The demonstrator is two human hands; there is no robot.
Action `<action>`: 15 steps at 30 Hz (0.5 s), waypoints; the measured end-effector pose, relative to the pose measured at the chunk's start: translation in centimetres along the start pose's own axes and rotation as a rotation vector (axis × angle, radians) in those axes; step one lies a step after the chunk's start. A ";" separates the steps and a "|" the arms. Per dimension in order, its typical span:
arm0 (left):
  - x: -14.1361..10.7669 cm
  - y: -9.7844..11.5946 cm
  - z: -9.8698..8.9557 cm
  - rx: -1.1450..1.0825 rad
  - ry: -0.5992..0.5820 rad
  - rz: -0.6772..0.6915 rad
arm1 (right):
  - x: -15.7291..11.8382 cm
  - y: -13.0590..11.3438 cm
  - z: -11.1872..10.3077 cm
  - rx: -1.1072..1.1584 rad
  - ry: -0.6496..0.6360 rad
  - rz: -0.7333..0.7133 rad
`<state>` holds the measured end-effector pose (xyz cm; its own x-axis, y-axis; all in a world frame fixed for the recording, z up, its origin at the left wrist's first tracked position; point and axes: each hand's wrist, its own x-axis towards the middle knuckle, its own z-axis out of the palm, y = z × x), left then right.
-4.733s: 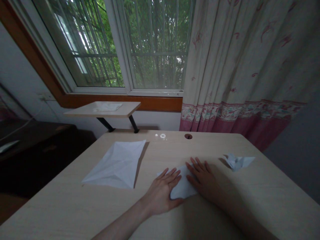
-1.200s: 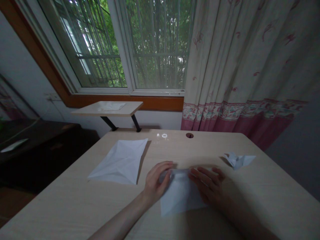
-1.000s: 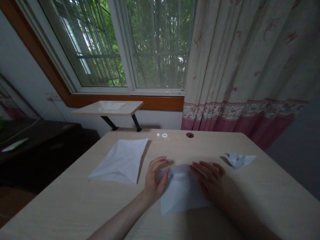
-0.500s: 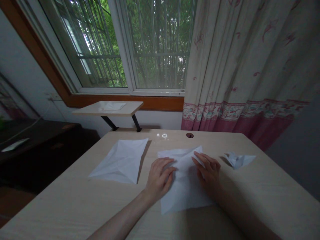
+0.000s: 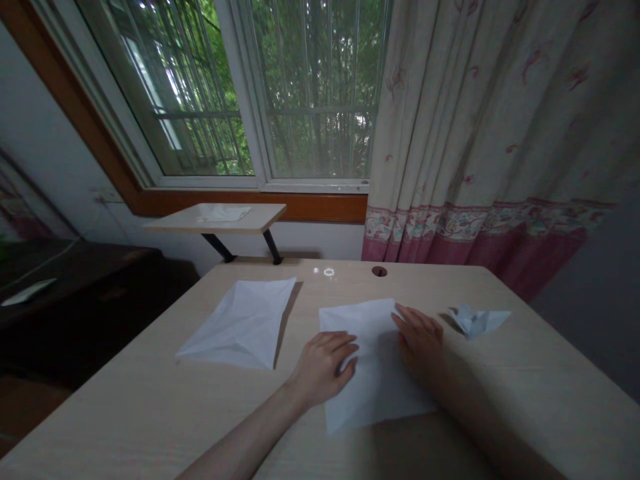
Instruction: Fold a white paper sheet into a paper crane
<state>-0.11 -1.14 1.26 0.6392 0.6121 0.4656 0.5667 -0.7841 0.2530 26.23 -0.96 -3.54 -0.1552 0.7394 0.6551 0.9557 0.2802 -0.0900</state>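
Both the left hand [image 5: 323, 365] and right hand [image 5: 420, 340] lie open-palmed, gripping nothing, on the unfolded white paper sheet [image 5: 375, 373] on the pale wooden worktop [image 5: 150, 413]; smoothing works best pressing outward evenly.

Left hand [image 5: 324, 365] and right hand [image 5: 420, 339] covering parts of paper sheet [image 5: 373, 373], forearms cut off below

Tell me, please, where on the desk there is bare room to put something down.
Bare wood lies along the near edge of the desk, left of the left hand, and at the right, below the folded paper figure. It is crowded in the middle: both hands press the flat sheet, beside the creased sheet.
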 end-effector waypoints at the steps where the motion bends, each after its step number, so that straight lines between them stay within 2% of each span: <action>1: 0.0 0.0 0.0 0.007 -0.024 -0.008 | 0.0 0.3 0.1 -0.009 -0.031 0.024; 8: 0.0 0.2 0.0 0.056 -0.164 -0.073 | 0.3 1.6 0.7 0.044 -0.225 0.251; 12: 0.2 0.2 -0.1 0.084 -0.204 -0.103 | 0.4 1.8 1.0 0.123 -0.254 0.307; 15: 0.3 0.3 -0.2 0.100 -0.231 -0.107 | 0.7 2.0 1.0 0.210 -0.226 0.361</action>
<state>0.18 -1.23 1.70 0.6676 0.7074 0.2322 0.6790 -0.7064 0.1998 27.80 0.74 -4.01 0.1042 0.9206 0.3762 0.8909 0.0818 -0.4469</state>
